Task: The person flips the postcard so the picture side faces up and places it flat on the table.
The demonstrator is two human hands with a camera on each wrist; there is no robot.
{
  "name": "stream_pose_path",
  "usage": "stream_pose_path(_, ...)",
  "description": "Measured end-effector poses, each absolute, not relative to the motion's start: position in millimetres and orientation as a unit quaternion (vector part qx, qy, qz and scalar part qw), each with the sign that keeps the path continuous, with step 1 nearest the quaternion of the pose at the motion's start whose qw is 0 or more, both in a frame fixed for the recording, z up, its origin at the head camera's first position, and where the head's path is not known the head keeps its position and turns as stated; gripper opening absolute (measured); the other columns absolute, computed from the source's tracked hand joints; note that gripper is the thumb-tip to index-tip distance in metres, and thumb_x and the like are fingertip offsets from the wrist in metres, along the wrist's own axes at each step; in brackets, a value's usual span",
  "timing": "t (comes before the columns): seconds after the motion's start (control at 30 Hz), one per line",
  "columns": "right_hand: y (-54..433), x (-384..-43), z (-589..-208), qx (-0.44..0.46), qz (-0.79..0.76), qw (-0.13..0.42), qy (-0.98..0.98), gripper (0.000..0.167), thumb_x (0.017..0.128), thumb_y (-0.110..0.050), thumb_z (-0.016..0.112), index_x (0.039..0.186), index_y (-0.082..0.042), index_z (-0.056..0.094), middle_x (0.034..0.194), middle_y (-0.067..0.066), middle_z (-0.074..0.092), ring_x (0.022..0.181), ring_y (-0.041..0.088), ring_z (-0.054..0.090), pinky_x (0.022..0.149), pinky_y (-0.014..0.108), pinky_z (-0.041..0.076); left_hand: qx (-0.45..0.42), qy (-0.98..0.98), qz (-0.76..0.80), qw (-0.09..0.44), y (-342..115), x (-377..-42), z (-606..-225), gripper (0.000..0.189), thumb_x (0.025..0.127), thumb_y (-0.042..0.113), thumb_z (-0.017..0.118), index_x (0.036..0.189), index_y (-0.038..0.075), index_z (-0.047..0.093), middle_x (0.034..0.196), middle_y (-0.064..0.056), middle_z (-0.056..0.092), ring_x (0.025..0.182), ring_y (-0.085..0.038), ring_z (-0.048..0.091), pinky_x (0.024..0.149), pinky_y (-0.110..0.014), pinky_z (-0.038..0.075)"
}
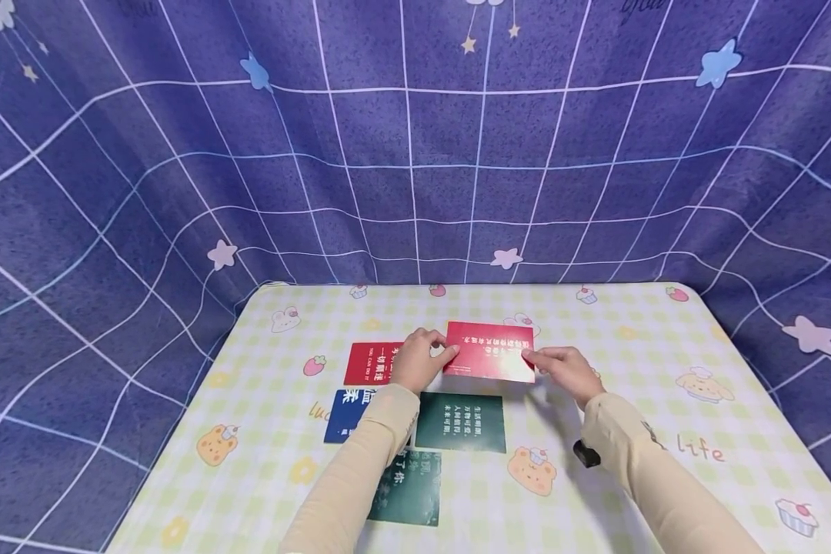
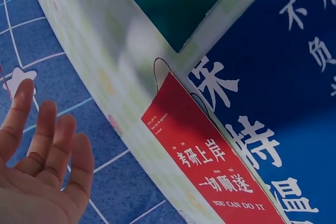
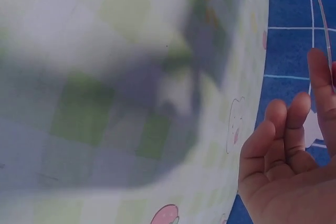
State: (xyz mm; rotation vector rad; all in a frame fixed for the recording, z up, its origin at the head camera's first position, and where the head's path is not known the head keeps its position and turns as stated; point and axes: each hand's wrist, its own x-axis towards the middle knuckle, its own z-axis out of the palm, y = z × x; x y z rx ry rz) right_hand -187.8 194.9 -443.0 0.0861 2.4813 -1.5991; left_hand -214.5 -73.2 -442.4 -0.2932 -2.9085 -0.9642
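A red card with white writing is held up above the table's far half. My left hand pinches its left edge, and my right hand pinches the right edge. In the right wrist view the card shows only as a thin edge by the index finger. Below the left hand lies another red card, partly covered by that hand. A blue card lies nearer, partly behind the left sleeve. To its right is a green card, with a second green card closest to me.
The table wears a pale green checked cloth printed with bears and cupcakes. Behind it hangs a dark blue curtain with a white grid and stars. A small black object shows beside the right sleeve.
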Motion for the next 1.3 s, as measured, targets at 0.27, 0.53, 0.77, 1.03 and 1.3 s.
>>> stream_pose_path(0.27,181,-197,-451,0.037,-0.478,0.091,0.873,0.044,0.098,-0.042,0.063,0.111,-0.002,0.076,0.129,0.02,0.066,0.124,0.04,0.056,0.104,0.057,0.041,-0.067,-0.958,-0.274,0.057,-74,-217,-447,0.024,0.093,0.034,0.075,0.1,0.011,0.075,0.097,-0.009,0.064,0.087,-0.025,0.063,0.081,-0.043,0.055)
stream_pose_path(0.53,166,-205,-464,0.042,-0.399,0.079,0.913,0.043,0.1,-0.041,0.058,0.107,-0.003,0.077,0.123,0.023,0.068,0.113,0.043,0.062,0.095,0.054,0.047,-0.038,-0.974,-0.212,0.067,-74,-219,-455,0.026,0.091,0.035,0.077,0.1,0.01,0.076,0.092,-0.009,0.064,0.087,-0.027,0.063,0.084,-0.043,0.055)
stream_pose_path(0.77,151,-207,-465,0.065,-0.359,0.077,0.928,0.039,0.1,-0.041,0.059,0.088,-0.008,0.075,0.085,0.01,0.071,0.076,0.026,0.059,0.063,0.035,0.043,-0.042,-0.985,-0.148,0.083,-75,-217,-465,0.029,0.088,0.036,0.079,0.096,0.009,0.075,0.09,-0.009,0.064,0.093,-0.028,0.064,0.086,-0.046,0.054)
stream_pose_path(1.03,138,-209,-474,0.093,-0.287,0.055,0.952,0.039,0.098,-0.041,0.062,0.09,-0.005,0.075,0.082,0.01,0.07,0.072,0.026,0.062,0.064,0.043,0.05,-0.01,-0.991,-0.112,0.067,-71,-217,-473,0.041,0.087,0.042,0.08,0.108,0.007,0.075,0.101,-0.011,0.065,0.102,-0.029,0.062,0.093,-0.047,0.05)
stream_pose_path(1.3,126,-212,-476,0.088,-0.223,0.03,0.97,0.038,0.098,-0.037,0.063,0.082,-0.004,0.073,0.075,0.01,0.067,0.07,0.028,0.061,0.07,0.048,0.052,-0.002,-0.996,-0.056,0.068,-70,-217,-483,0.047,0.087,0.045,0.079,0.115,0.008,0.075,0.11,-0.012,0.067,0.105,-0.028,0.062,0.094,-0.047,0.051)
